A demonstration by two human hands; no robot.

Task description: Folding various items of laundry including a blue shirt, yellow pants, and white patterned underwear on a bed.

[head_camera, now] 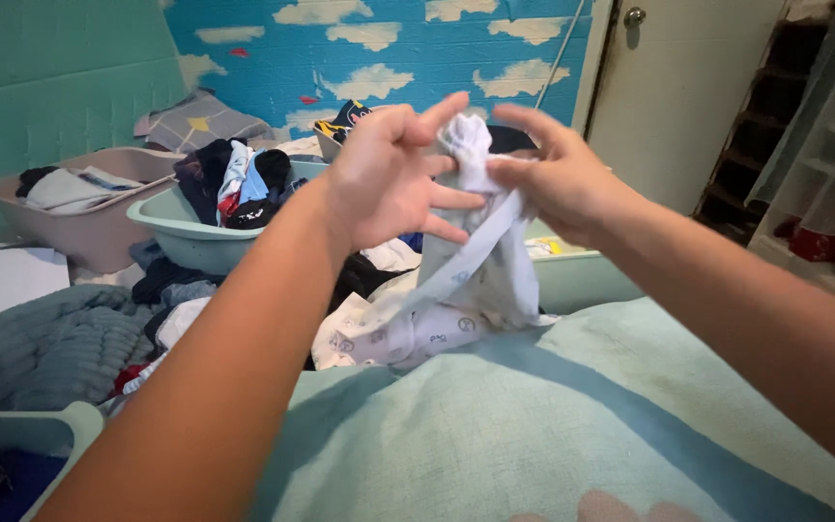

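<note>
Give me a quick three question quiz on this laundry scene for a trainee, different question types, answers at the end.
1. True or false: both hands hold the white garment up off the light blue blanket.
2. Multiple choice: the teal basin behind the left hand holds A) mixed clothes, B) water, C) shoes only.
3. Short answer: where does the garment's lower end rest?

Key
1. False: its top is bunched between the left hand and right hand, but the lower end lies on the blanket.
2. A.
3. On the light blue blanket.
</note>
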